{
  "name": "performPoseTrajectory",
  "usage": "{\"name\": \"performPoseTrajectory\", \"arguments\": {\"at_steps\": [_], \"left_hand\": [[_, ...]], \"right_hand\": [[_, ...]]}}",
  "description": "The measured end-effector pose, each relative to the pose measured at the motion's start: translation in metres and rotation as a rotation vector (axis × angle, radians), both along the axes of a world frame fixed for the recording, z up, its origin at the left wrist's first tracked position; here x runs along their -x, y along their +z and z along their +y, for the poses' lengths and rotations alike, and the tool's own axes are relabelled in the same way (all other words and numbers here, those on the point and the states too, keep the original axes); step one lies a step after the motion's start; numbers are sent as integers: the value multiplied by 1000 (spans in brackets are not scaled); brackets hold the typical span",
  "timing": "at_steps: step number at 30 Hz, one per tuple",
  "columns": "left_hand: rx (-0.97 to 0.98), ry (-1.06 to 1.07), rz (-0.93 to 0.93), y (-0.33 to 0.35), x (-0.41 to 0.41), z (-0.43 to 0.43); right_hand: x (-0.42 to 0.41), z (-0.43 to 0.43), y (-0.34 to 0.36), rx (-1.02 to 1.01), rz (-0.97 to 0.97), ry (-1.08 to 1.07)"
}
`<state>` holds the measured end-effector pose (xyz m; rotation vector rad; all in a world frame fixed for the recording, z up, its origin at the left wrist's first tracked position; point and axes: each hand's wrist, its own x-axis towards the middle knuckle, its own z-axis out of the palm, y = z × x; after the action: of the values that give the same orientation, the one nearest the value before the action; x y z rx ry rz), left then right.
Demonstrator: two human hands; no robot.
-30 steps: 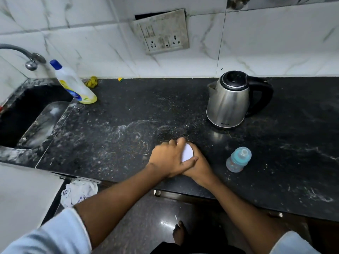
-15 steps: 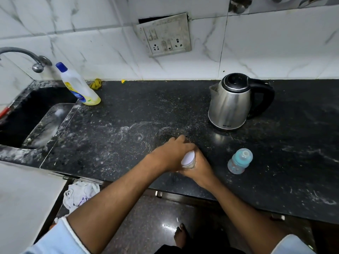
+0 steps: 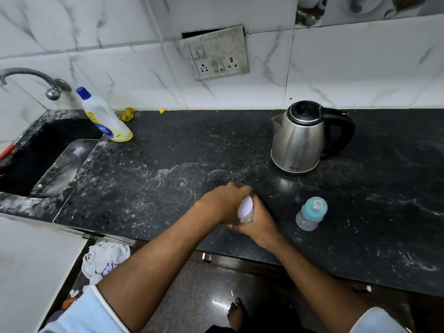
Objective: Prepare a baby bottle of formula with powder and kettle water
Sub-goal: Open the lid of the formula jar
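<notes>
A small clear jar with a white lid [image 3: 245,209] sits tilted between my two hands near the front edge of the black counter [image 3: 168,152]. My left hand [image 3: 224,200] grips the white lid from above. My right hand [image 3: 260,221] is wrapped round the jar's body, hiding most of it. The baby bottle [image 3: 311,213], clear with a teal collar and teat, stands on the counter to the right of my hands. Behind it, by the wall, stands the steel kettle [image 3: 300,140] with its black lid down and its handle to the right.
A sink [image 3: 45,155] with a tap [image 3: 36,78] lies at the left. A white and yellow detergent bottle [image 3: 105,118] leans at the sink's corner. A socket plate [image 3: 215,54] hangs on the tiled wall. Below the counter lie a white bag [image 3: 105,259] and my bare foot [image 3: 236,313].
The jar has tipped from lid-up to lid facing left. Both hands keep hold of it and have shifted slightly as the lid turns.
</notes>
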<state>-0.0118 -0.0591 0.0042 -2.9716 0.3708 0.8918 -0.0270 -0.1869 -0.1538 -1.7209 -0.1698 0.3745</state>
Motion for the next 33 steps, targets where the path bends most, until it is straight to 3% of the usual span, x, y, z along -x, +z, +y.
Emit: {"name": "performPoseTrajectory", "arguments": {"at_steps": [4, 10, 14, 17, 21, 26, 30, 33], "left_hand": [[-19, 210, -21, 12, 5, -4], [29, -10, -71, 4, 7, -5], [93, 177, -171, 4, 13, -15], [312, 429, -219, 13, 13, 5], [881, 795, -298, 2, 31, 63], [1191, 1114, -509, -65, 57, 73], [1254, 1259, -602, -112, 63, 71], [1093, 1202, -666, -130, 69, 71]], "right_hand": [[2, -2, 3, 15, -22, 26], [1, -2, 7, 92, -31, 6], [0, 0, 7, 108, -73, -5], [1, 0, 6, 87, -67, -25], [4, 1, 9, 100, -62, -15], [4, 0, 11, 121, -92, 6], [6, -1, 19, 129, -89, 13], [6, -2, 21, 115, -77, 21]]}}
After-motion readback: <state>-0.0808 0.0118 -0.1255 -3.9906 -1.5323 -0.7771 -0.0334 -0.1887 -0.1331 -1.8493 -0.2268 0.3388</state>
